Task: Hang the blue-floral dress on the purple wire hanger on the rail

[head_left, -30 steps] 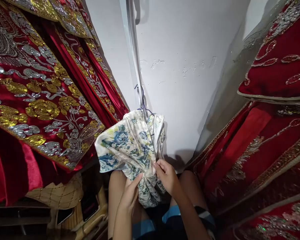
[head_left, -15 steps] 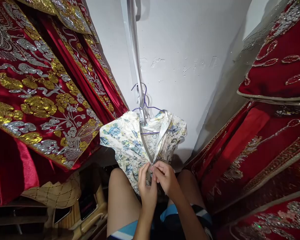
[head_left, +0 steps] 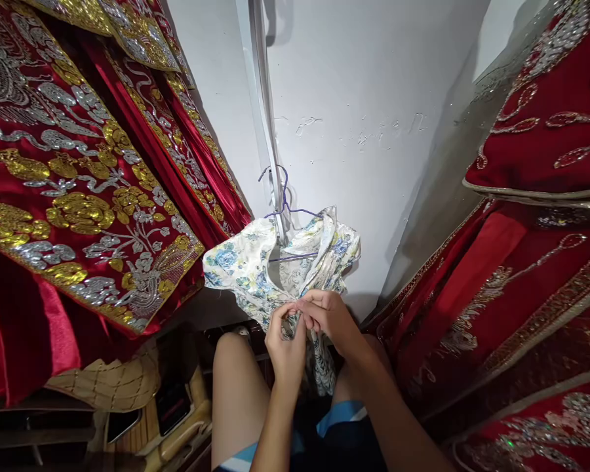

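A white floral blouse (head_left: 243,265) with blue and yellow flowers hangs on a thin purple hanger (head_left: 286,204), its neckline gaping. At the lower end of the neck opening, both hands pinch the front edges of the blouse. My left hand (head_left: 286,337) has its fingers closed on the left edge. My right hand (head_left: 328,318), thumb and forefinger pressed together, grips the right edge against it. Between the fingertips, any button or fastener is hidden. Below the hands the cloth bunches and drops between the knees.
The hanger hooks on a pale metal upright (head_left: 263,98) before a white wall (head_left: 354,72). Red garments with gold and silver sequins (head_left: 88,164) hang at left; more beaded red garments (head_left: 535,275) hang at right. A phone (head_left: 174,408) lies on a wooden chair (head_left: 196,393) at lower left.
Both hands have risen slightly, lifting the front of the blouse, so the neckline is wider and rounder and the cloth more bunched. My right hand has turned more across the left fingertips.
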{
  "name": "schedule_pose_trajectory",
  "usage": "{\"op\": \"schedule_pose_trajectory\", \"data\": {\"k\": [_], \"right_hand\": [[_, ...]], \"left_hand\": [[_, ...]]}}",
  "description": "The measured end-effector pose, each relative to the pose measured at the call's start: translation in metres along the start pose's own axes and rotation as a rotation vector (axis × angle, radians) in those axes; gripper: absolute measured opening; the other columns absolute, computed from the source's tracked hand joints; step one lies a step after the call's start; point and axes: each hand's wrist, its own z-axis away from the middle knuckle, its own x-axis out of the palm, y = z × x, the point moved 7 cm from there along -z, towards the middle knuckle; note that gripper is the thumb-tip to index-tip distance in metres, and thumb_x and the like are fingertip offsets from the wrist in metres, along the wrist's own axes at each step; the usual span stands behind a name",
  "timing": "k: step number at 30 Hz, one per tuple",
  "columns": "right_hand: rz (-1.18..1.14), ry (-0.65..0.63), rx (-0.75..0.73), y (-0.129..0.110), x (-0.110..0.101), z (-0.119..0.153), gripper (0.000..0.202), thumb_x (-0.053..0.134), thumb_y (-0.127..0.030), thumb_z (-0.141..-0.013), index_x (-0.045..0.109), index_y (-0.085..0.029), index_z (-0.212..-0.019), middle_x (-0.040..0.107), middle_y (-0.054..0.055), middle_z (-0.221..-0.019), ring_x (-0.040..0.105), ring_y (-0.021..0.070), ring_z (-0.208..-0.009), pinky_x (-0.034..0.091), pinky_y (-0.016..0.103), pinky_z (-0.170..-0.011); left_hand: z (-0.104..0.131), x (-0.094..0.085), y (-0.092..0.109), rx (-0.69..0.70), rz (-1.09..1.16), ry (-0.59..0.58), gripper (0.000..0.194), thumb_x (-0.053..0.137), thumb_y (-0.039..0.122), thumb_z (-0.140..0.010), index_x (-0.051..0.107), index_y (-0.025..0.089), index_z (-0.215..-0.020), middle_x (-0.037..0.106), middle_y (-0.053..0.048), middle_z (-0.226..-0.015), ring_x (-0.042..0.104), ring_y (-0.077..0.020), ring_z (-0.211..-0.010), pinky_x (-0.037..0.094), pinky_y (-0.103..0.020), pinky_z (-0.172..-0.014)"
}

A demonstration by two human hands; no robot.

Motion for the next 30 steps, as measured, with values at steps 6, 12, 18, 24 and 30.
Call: {"op": "schedule_pose_trajectory", "data": {"k": [6, 12, 18, 24, 30], "right_hand": [[-0.051, 0.048, -0.003, -0.009, -0.01, -0.02, 0.023, 0.07, -0.037, -0.075, 0.065, -0.017, -0.065, 0.052, -0.004, -0.046, 0.038, 0.0079, -0.042, 0.027, 0.024, -0.044], [-0.146, 0.053, -0.099, -0.05, -0.024, -0.062, 0.025, 0.076, -0.038, -0.07, 0.07, -0.014, -0.067, 0.048, -0.005, -0.046, 0.033, 0.0058, -0.041, 0.019, 0.023, -0.04], [-0.238, 0.039, -0.173, -0.074, -0.013, -0.08, 0.021, 0.075, -0.032, -0.075, 0.07, -0.012, -0.071, 0.049, -0.004, -0.053, 0.035, 0.004, -0.044, 0.022, 0.021, -0.042], [-0.265, 0.079, -0.209, -0.083, -0.013, -0.078, 0.02, 0.074, -0.031, -0.076, 0.07, -0.012, -0.075, 0.048, -0.004, -0.054, 0.036, 0.0046, -0.046, 0.021, 0.021, -0.042], [-0.221, 0.054, -0.219, -0.084, -0.012, -0.066, 0.022, 0.072, -0.035, -0.075, 0.07, -0.014, -0.081, 0.05, -0.005, -0.052, 0.037, 0.0061, -0.045, 0.022, 0.022, -0.043]], "left_hand": [[-0.007, 0.007, 0.008, 0.017, -0.055, -0.123, 0.012, 0.061, 0.03, -0.092, 0.065, 0.019, -0.089, 0.067, -0.003, -0.083, 0.064, -0.0172, -0.079, 0.049, -0.027, -0.076], [0.011, 0.008, -0.013, 0.023, -0.126, -0.193, 0.016, 0.058, 0.032, -0.093, 0.062, 0.019, -0.085, 0.065, -0.004, -0.08, 0.064, -0.0194, -0.079, 0.049, -0.029, -0.075], [0.008, 0.006, -0.03, 0.021, -0.172, -0.219, 0.013, 0.056, 0.031, -0.094, 0.06, 0.02, -0.087, 0.067, -0.005, -0.084, 0.066, -0.0207, -0.084, 0.049, -0.031, -0.077], [0.013, 0.004, -0.049, 0.036, -0.217, -0.271, 0.015, 0.055, 0.031, -0.093, 0.058, 0.019, -0.084, 0.066, -0.005, -0.08, 0.065, -0.0202, -0.078, 0.049, -0.029, -0.073], [0.01, -0.002, -0.045, -0.023, -0.146, -0.244, 0.019, 0.06, 0.036, -0.092, 0.064, 0.019, -0.085, 0.07, -0.006, -0.084, 0.067, -0.0221, -0.084, 0.05, -0.031, -0.077]]}}
